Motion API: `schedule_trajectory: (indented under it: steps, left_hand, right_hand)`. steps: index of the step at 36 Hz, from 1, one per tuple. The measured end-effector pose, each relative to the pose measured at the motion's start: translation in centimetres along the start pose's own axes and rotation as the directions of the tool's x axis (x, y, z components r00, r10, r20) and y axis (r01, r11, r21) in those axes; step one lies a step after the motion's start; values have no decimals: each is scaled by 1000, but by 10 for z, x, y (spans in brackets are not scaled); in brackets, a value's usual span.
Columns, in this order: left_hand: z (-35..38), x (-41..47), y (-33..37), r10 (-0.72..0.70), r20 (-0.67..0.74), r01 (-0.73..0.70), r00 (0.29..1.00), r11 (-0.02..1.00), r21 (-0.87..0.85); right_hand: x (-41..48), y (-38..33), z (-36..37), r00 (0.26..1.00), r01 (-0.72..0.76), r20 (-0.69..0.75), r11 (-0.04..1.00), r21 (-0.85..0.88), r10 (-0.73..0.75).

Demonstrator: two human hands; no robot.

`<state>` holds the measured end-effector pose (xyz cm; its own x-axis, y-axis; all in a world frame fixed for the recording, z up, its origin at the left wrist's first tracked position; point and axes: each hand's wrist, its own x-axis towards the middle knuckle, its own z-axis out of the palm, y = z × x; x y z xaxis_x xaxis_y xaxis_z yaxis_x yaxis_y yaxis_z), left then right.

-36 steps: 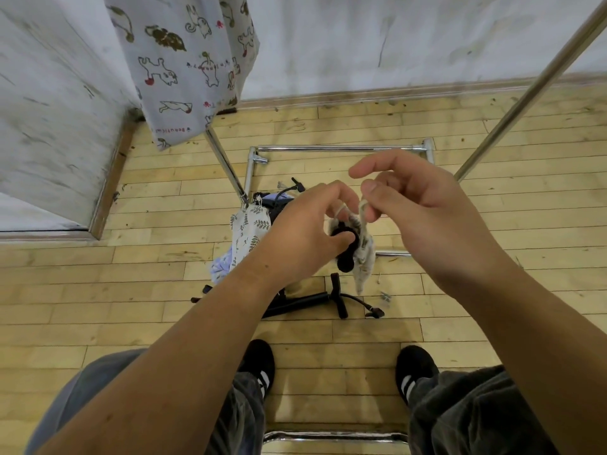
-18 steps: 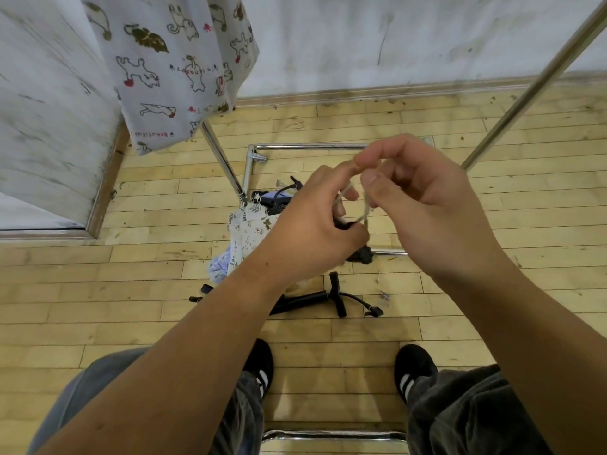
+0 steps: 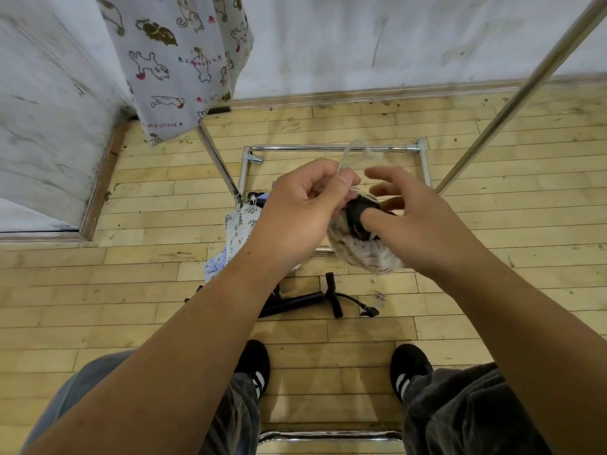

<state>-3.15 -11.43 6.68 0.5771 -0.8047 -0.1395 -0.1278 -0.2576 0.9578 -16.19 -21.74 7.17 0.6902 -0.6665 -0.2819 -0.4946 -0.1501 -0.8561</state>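
A small speckled off-white pouch (image 3: 364,254) hangs between my hands at chest height, above the floor. Something dark (image 3: 356,208) shows in its mouth. My left hand (image 3: 302,208) pinches the pouch's pale drawstring (image 3: 353,149) between thumb and forefinger, and the string's loop stands up above the hand. My right hand (image 3: 423,224) holds the pouch's top: the thumb presses on the dark part and the lower fingers lie behind it, while the forefinger sticks out loosely. The pouch's far side is hidden.
A chrome clothes rack (image 3: 331,147) stands ahead, with slanted poles left and right. A cat-print cloth (image 3: 177,60) hangs at the upper left. On the wooden floor lie a leaf-print bag (image 3: 238,231) and a black hand pump (image 3: 328,297). My shoes (image 3: 254,369) are below.
My right hand has let go of the drawstring and dropped to the pouch's mouth. The left hand has kept the string and pulled it up, and the pouch now hangs fuller and rounder.
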Motion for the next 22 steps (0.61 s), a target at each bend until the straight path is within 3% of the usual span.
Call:
schedule_trajectory:
  steps: [4, 8, 17, 22]
  left_hand:
    - [-2, 0, 1, -12, 15, 12, 1000, 998, -55]
    - [-5, 0, -1, -36, 11, 38, 999, 978, -207]
    - [-20, 4, 1, -70, 79, 99, 994, 879, -467]
    - [-24, 2, 4, -30, 128, 87, 991, 882, -463]
  right_hand:
    - [2, 7, 0, 995, -30, 88, 990, -139, 42]
    - [1, 8, 5, 974, -67, 209, 993, -102, 87]
    - [-4, 1, 13, 951, 40, 309, 997, -61, -19]
    - [-4, 3, 15, 949, 35, 316, 998, -44, -20]
